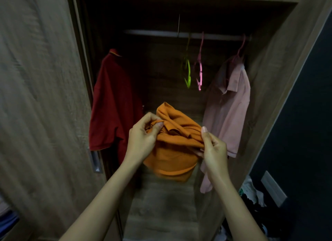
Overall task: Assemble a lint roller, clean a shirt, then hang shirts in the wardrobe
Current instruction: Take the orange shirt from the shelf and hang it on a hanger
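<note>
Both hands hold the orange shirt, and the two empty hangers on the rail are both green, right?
Not quite: the head view shows one green hanger and one pink hanger empty on the rail. The left hand and right hand do hold the orange shirt.

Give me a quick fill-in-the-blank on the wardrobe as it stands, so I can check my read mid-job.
1. The left hand and the right hand both grip a bunched shirt coloured ____.
2. On the rail, the empty green hanger hangs next to an empty ____ hanger.
3. The red polo shirt hangs on the ____ side of the wardrobe.
4. The number of shirts already hanging is ____.

Missing words: orange; pink; left; two.
</note>
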The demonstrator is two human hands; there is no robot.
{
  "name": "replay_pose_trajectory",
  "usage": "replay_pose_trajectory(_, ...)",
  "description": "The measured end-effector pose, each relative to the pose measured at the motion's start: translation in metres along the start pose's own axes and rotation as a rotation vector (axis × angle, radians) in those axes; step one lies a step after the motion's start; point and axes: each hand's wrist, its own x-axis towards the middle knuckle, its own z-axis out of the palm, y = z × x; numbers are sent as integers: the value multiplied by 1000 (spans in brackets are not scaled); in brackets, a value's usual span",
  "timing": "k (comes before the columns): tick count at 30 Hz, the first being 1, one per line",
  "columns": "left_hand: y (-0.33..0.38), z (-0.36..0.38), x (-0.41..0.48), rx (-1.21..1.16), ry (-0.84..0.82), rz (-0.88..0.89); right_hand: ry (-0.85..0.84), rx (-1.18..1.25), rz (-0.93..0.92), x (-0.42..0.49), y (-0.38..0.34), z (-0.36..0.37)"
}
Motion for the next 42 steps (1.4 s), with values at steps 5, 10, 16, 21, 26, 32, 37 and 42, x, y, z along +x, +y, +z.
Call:
replay_pose_trajectory(5, 5, -14, 13, 2, -25, -51, -2, -215, -16, 2, 10, -12)
replay_pose_trajectory(10, 10, -15, 24, 51, -31, -35, 91, -694, -219, 8, 29, -16)
replay_pose_trajectory(16, 5, 0, 24, -99, -59, -68, -94, -490, -266, 7, 15, 7)
replay_pose_trajectory(21, 6, 0, 23, -305, -43, -99, -226, -279, -77, 1, 19, 14)
replay_pose_trajectory(26, 10, -3, 20, -380, -84, -130, -172, -156, -112, -5, 21, 22)
replay_pose_trajectory(32, 2, -11, 21, -395, -101, -163, -119, -72, -200, 5, 13, 24)
replay_pose_trajectory(37, -9, -26, 22, -214, -147, -99, -129, -40, -211, 17, -2, 26)
replay_pose_trajectory(42, -11, -39, 33, 13, -84, 16, -135, -88, -227, 22, -8, 32)
